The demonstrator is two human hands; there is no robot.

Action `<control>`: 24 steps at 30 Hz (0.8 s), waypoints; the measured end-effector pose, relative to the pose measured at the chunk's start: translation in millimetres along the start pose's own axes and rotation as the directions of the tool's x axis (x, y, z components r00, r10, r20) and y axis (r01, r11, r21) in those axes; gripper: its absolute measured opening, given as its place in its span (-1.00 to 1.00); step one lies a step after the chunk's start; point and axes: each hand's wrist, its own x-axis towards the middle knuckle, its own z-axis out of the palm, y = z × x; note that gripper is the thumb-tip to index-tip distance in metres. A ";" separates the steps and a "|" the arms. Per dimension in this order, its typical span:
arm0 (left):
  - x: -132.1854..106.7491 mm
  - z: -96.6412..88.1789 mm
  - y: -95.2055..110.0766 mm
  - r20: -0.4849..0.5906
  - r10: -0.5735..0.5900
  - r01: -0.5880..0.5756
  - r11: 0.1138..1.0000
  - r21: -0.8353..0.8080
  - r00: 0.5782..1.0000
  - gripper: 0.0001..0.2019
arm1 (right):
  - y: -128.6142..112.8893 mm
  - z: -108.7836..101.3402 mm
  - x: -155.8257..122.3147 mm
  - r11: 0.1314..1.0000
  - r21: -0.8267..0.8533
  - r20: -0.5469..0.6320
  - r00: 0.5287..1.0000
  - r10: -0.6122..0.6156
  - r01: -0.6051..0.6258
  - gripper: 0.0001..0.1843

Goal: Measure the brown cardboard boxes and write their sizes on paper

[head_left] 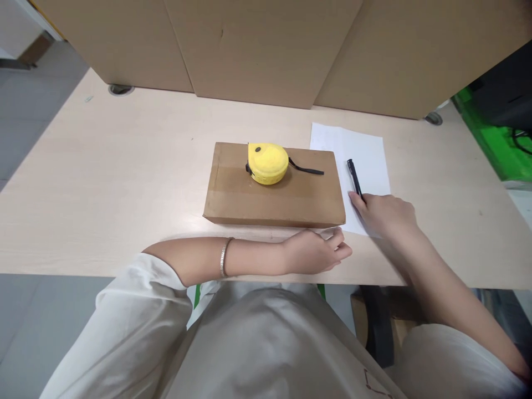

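My right hand (386, 213) is closed around the lower part of a black pen (353, 176), whose upper end points away from me over a white sheet of paper (366, 152). My left hand (313, 252) rests near the table's front edge, just in front of a brown cardboard box (236, 202). Its fingers are loosely bent and a little apart, with nothing visible in them. On top of the box lies a yellow tape measure (269, 162), its black wrist strap (310, 170) stretching to the right. The box hides part of the paper's left side.
Tall cardboard panels (261, 50) stand along the back of the pale wooden table (124, 177). Round cable holes (120, 89) sit near the back corners. Beyond the right edge are a green surface (484, 138) and dark equipment with cables.
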 end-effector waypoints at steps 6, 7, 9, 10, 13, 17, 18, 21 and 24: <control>0.5 -5.2 3.1 0.020 -0.041 0.041 0.999 0.010 0.999 -0.73 | -23.3 -36.7 7.6 0.992 -0.072 0.206 0.971 0.119 -0.106 -0.27; 1.1 -9.5 4.3 0.032 -0.053 0.053 0.999 0.012 0.998 -0.70 | -29.8 -48.4 9.7 0.992 -0.061 0.164 0.979 0.124 -0.115 -0.31; 1.4 -22.2 6.3 0.039 -0.055 0.055 0.998 0.011 0.998 -0.62 | -48.4 -70.3 13.5 0.998 0.008 -0.043 0.997 0.064 -0.063 -0.45; 0.3 -30.7 6.8 0.029 -0.031 0.031 1.000 0.000 0.999 -0.60 | -60.7 -78.8 15.2 0.997 0.075 -0.159 0.987 -0.004 0.016 -0.52; -11.7 -62.2 3.9 -0.086 0.108 -0.114 0.991 -0.068 0.990 -0.58 | -106.7 -87.9 21.7 0.857 0.288 -0.261 0.896 -0.359 0.427 -0.40; -51.1 -92.4 -18.6 -0.484 0.021 -0.096 0.987 -0.130 0.875 -0.65 | -166.3 -68.6 35.6 0.656 0.291 -0.197 0.715 -0.671 0.696 0.02; -63.9 -93.4 -29.1 -0.578 -0.074 -0.031 0.985 -0.170 0.813 -0.67 | -176.3 -62.8 38.8 0.649 0.272 -0.177 0.700 -0.692 0.711 -0.04; -104.9 -79.7 -70.7 -0.737 -0.329 0.086 0.934 -0.348 0.590 -0.77 | -187.2 -54.3 41.9 0.639 0.241 -0.194 0.682 -0.706 0.730 -0.29; -143.6 -54.2 -115.2 -0.745 -0.630 0.282 0.772 -0.569 0.220 -0.72 | -168.8 -62.0 32.6 0.682 0.293 -0.290 0.742 -0.605 0.670 -0.29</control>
